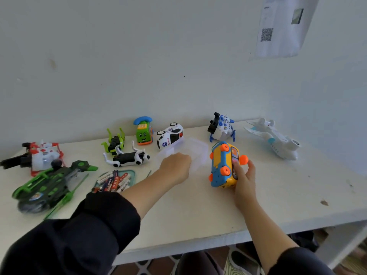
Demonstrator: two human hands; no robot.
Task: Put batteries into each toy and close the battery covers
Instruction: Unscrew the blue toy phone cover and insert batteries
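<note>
While the yellow and blue toy car [224, 165] lies tipped on its side near the middle of the bench [278, 195], orange wheels and underside turned toward the left, the right hand [245, 179] holds it along its roof side, fingers curled against it. The left hand [175, 167] rests just left of the car on a clear plastic box [190, 153], fingers curled down so I cannot tell whether it pinches anything. The tray of batteries [114, 181] lies further left, so the left hand is plainly nearer it, and the car's long axis runs away from the person.
</note>
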